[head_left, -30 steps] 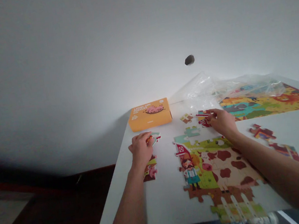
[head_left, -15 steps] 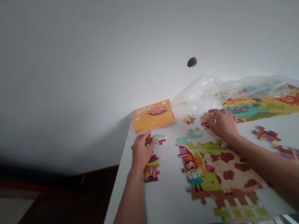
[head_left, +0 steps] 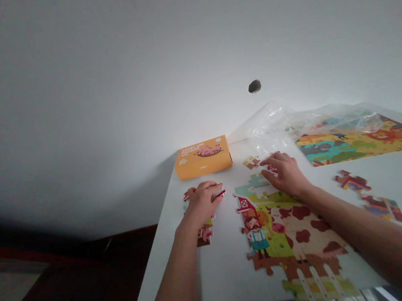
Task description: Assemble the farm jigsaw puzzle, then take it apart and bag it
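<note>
My left hand is on the left side of the table, its fingers closed over a puzzle piece with a red edge and mostly hiding it. Joined pieces with a pig lie partly under that hand and wrist. At the far side of the assembled cow puzzle, my right hand has thumb and fingers around a red barn piece. Just left of its fingertips is a brown and yellow piece. A pale green piece sits at the cow puzzle's upper edge.
An orange puzzle box stands at the back left by the wall. Clear plastic wrap lies behind my right hand, partly over a finished animal puzzle. Loose pieces and joined pieces are to the right.
My left hand has moved right, onto the red-edged piece, uncovering pieces to its left. My right hand has come slightly nearer and left with the barn piece.
</note>
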Demonstrator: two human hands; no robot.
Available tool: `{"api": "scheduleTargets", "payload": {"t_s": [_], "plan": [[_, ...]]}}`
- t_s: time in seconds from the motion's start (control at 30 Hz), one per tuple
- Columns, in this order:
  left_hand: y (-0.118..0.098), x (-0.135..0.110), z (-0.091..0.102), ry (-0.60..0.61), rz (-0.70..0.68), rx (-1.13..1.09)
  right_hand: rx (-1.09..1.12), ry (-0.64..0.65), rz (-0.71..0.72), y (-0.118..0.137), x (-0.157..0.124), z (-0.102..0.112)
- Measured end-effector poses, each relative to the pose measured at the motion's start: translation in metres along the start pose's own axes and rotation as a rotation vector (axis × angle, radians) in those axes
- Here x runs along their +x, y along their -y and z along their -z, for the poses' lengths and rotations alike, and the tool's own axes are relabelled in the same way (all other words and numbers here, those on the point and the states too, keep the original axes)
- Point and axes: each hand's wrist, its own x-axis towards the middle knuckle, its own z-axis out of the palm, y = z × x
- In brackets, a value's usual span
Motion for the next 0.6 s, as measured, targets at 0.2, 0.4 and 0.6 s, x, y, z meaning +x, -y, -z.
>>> {"api": "scheduleTargets", "payload": {"t_s": [0.2,0.4,0.6], "plan": [[-0.005,-0.001,-0.002,-0.032,-0.103,-0.098,0.034,0.019,0.039,0.002,-0.002,-0.003],[-0.018,0.006,-0.014,-0.052,-0.153,-0.204,0.033,0.16,0.202,0.006,-0.005,0.0],[-0.023,0.001,-0.01,0.006,-0.16,-0.214,-0.002,0.194,0.202,0.006,-0.007,-0.002]]}}
